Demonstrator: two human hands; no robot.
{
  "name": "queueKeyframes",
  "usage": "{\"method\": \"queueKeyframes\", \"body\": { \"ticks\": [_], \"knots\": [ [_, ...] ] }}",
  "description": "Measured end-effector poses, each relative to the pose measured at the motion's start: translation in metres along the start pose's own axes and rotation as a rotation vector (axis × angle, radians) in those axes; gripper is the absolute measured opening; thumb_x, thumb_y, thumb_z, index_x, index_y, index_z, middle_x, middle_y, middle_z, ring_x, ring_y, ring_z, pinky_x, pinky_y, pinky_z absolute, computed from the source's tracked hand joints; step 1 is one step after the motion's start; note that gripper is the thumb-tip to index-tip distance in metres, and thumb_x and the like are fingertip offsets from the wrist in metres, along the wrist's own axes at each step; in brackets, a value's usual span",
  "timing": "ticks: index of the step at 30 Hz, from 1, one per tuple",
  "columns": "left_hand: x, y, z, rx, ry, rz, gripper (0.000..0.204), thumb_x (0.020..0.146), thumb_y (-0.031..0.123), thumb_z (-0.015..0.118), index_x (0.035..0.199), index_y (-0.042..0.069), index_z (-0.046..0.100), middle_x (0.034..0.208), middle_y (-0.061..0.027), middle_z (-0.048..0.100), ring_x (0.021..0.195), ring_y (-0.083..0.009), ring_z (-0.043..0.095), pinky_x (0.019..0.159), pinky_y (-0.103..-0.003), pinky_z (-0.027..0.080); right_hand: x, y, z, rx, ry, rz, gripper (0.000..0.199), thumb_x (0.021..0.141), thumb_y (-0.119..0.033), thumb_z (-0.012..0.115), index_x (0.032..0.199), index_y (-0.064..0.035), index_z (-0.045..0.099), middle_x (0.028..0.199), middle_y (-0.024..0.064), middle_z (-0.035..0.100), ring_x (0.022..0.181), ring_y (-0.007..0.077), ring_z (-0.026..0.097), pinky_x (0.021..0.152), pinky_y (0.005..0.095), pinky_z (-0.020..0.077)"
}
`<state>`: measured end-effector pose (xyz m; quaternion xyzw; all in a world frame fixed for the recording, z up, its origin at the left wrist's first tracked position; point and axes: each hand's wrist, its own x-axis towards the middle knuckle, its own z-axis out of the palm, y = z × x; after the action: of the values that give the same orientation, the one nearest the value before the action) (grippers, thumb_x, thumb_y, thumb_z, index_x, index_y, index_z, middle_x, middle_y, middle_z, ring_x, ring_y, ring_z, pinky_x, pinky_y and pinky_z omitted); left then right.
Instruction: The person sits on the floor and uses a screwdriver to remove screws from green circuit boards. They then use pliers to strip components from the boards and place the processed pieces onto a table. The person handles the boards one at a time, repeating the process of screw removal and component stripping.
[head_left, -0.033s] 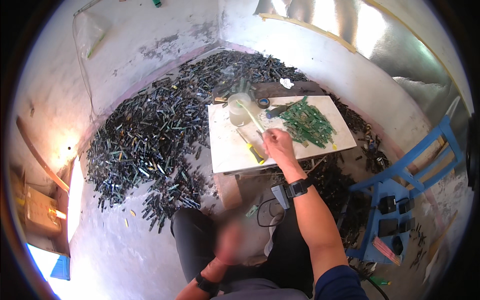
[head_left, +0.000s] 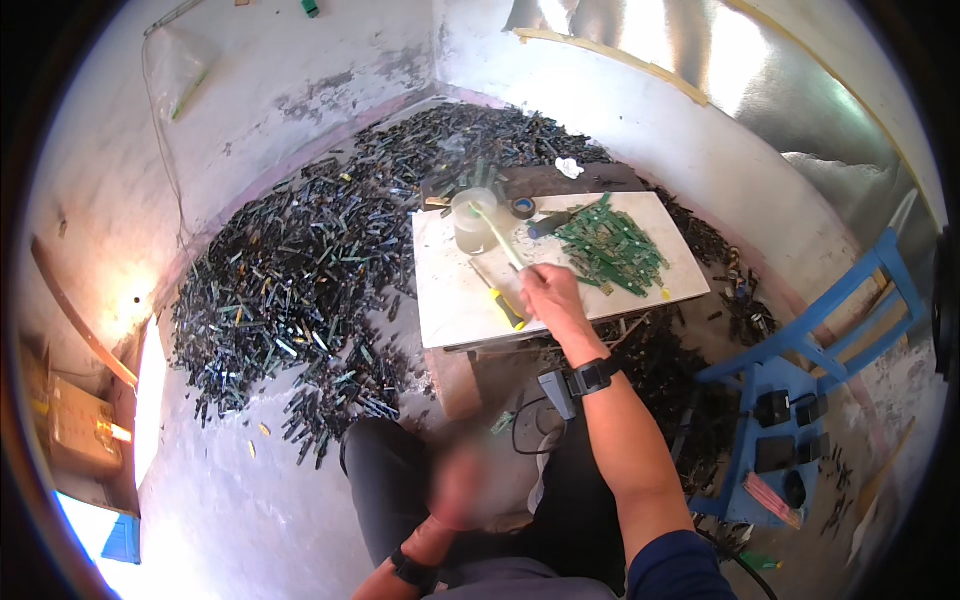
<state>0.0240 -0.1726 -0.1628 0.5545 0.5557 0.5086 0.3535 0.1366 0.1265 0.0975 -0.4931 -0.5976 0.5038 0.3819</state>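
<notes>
Centrally, our right hand (head_left: 548,292) pinches a pale stick (head_left: 497,236) dipped in the jar (head_left: 472,220); green boards (head_left: 612,245) wait untouched (left hand (head_left: 455,490) blurred, fingers unclear).

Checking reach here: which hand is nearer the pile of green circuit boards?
Right. The right hand is over the white board just left of the green circuit boards; the left hand is down by the lap.

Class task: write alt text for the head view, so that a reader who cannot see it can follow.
Seen from above, a person's right hand holds a thin pale stick over a white board bearing green circuit boards. The left hand is blurred near the lap. Dark scrap covers the floor.
</notes>
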Motion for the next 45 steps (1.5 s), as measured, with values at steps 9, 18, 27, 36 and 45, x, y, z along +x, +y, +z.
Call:
{"method": "queueKeyframes", "body": {
  "ticks": [9, 18, 27, 36, 45],
  "knots": [
    [0.017, 0.022, -0.014, 0.330, 0.028, -0.059, 0.028, 0.091, 0.008, 0.041, 0.118, 0.004, 0.047, 0.097, -0.0039, 0.052, 0.083, -0.0136, 0.051, 0.074, -0.025, 0.045, 0.012, 0.023, 0.016, -0.032, 0.133, -0.182, 0.023, 0.082, -0.018, 0.054, 0.078, 0.0038, 0.060, 0.054, 0.0079, 0.055, 0.046, 0.0141, 0.052, 0.045, 0.0293, 0.0413],
    [0.022, 0.009, -0.021, 1.239, 0.037, 0.273, 0.027, 0.087, 0.005, 0.045, 0.113, 0.002, 0.051, 0.091, -0.0053, 0.054, 0.078, -0.0149, 0.053, 0.068, -0.025, 0.046, -0.007, -0.010, 0.024, 0.150, 0.156, -0.185, 0.022, 0.084, -0.015, 0.054, 0.077, 0.0049, 0.060, 0.055, 0.0063, 0.056, 0.046, 0.0121, 0.052, 0.045, 0.0272, 0.0412],
    [0.106, 0.079, -0.084, 0.777, 0.174, 0.282, 0.039, 0.075, 0.004, 0.058, 0.113, -0.002, 0.050, 0.083, -0.0159, 0.057, 0.069, -0.0300, 0.055, 0.062, -0.036, 0.046, -0.004, -0.009, 0.017, 0.005, 0.108, -0.095, 0.020, 0.084, -0.015, 0.055, 0.078, 0.0041, 0.059, 0.056, 0.0051, 0.056, 0.047, 0.0095, 0.051, 0.044, 0.0253, 0.0401],
    [0.175, 0.024, -0.092, 0.539, 0.319, 0.257, 0.032, 0.082, 0.009, 0.056, 0.113, 0.002, 0.050, 0.088, -0.0072, 0.057, 0.076, -0.0213, 0.054, 0.065, -0.031, 0.048, -0.003, -0.010, 0.022, -0.058, 0.055, -0.098, 0.018, 0.088, -0.011, 0.054, 0.097, 0.0040, 0.057, 0.064, 0.0016, 0.054, 0.048, 0.0056, 0.045, 0.042, 0.0209, 0.0365],
    [0.186, 0.101, -0.067, 0.300, 0.334, -0.061, 0.011, 0.087, 0.019, 0.055, 0.082, 0.009, 0.055, 0.065, -0.0028, 0.049, 0.056, -0.0147, 0.049, 0.049, -0.028, 0.042, 0.002, -0.007, 0.017, -0.026, -0.019, -0.024, 0.016, 0.090, -0.011, 0.049, 0.096, 0.0032, 0.054, 0.067, 0.0032, 0.056, 0.049, 0.0061, 0.046, 0.043, 0.0207, 0.0386]
  ]
}}
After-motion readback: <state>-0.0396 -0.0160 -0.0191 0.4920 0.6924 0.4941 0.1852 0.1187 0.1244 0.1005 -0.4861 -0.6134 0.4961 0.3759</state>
